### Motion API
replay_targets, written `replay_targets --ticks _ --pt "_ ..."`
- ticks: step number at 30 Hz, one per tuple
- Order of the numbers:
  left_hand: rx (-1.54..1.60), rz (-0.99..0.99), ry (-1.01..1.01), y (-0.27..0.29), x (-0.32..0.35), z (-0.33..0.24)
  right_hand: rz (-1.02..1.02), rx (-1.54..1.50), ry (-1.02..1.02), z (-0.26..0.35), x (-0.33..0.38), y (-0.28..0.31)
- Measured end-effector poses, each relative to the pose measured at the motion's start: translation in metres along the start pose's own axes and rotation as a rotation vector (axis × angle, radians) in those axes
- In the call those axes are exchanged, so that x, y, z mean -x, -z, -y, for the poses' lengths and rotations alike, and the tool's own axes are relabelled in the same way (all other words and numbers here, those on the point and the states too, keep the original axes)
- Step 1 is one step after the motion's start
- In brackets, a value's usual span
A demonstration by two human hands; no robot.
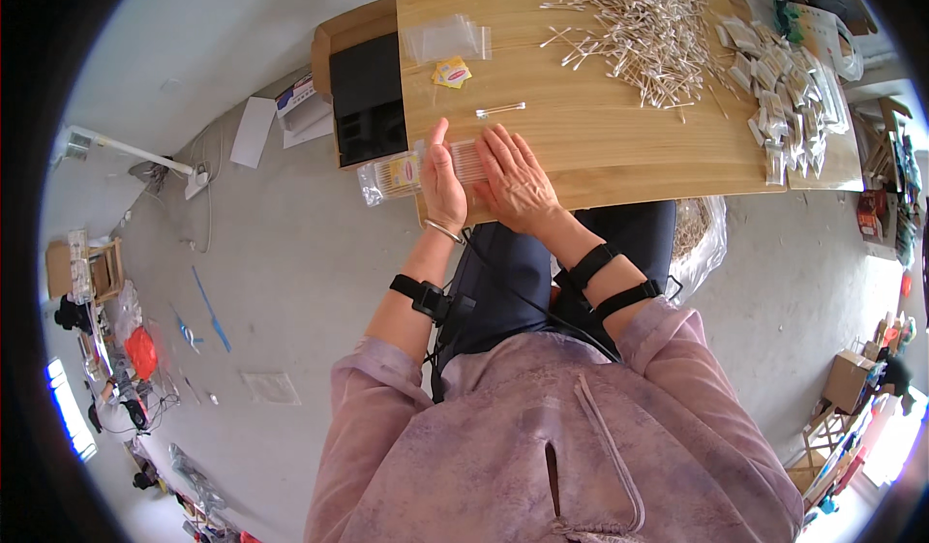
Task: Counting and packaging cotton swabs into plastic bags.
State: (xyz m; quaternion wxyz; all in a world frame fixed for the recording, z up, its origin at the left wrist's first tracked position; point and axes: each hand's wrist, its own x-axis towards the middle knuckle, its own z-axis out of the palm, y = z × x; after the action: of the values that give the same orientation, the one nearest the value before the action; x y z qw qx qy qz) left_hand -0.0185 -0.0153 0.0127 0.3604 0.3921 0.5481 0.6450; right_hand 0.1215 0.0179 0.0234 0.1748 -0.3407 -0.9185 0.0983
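At the near left edge of the table, a clear bag of cotton swabs with a yellow label lies sideways, partly past the edge. My left hand stands on its side across it, fingers stretched out. Rows of swabs show between my two hands. Flat beside them rests my right hand, its fingers extended and touching the right end of the row. What lies under both palms is hidden. A few loose swabs sit just beyond my hands.
Small yellow cards and clear empty bags lie at the table's far left. A big heap of loose swabs covers the far middle. Filled packs pile up at right. An open carton stands left of the table.
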Motion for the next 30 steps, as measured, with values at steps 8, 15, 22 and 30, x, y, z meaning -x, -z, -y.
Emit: replay_targets --ticks 8,15,22,30 --pt "-0.002 0.004 -0.013 0.004 0.0 0.003 0.01 0.066 0.009 0.007 0.0 -0.004" --pt "0.002 0.016 -0.018 0.005 0.0 0.006 0.005 0.072 -0.03 0.015 -0.002 -0.004" --pt "-0.116 0.064 -0.007 0.005 -0.006 0.001 0.003 0.058 -0.045 0.013 -0.002 -0.008" --pt "-0.113 0.087 0.016 0.003 -0.002 -0.001 0.006 0.088 -0.037 0.014 -0.001 -0.007"
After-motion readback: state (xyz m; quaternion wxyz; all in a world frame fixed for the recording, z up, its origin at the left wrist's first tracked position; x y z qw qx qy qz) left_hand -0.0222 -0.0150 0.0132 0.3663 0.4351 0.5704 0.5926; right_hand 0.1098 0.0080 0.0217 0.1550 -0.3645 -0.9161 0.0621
